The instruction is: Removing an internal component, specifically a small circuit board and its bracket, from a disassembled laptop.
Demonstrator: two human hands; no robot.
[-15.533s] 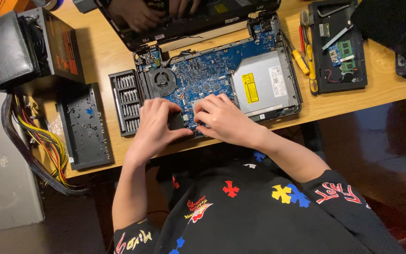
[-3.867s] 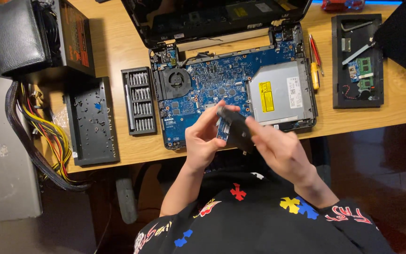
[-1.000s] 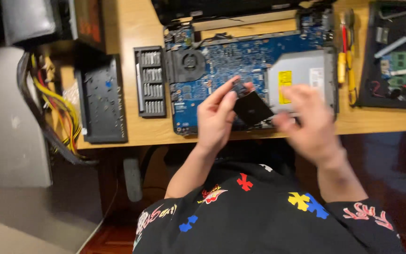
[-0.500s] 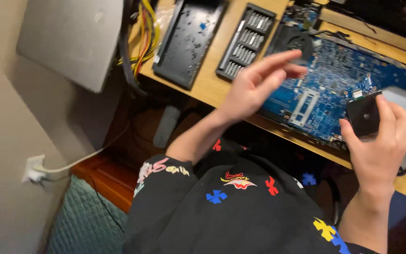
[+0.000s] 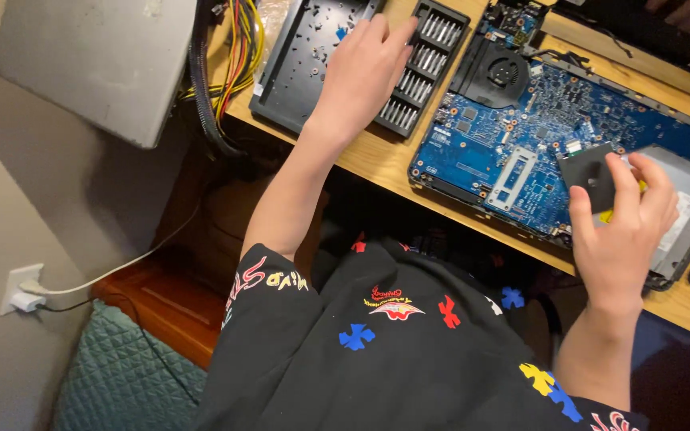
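The small flat black square component [image 5: 590, 175], matte with a central dot, sits pinched in the right hand [image 5: 620, 231] above the blue laptop motherboard [image 5: 521, 136], while the left hand [image 5: 361, 68], fingers loosely spread, reaches onto the screwdriver bit case [image 5: 429, 76] on the counter [image 5: 377, 160], seemingly to pick a bit.

Single head cam, looking steeply down at near worktop [image 5: 377, 164] edge, tilted, close, own lap in frame.
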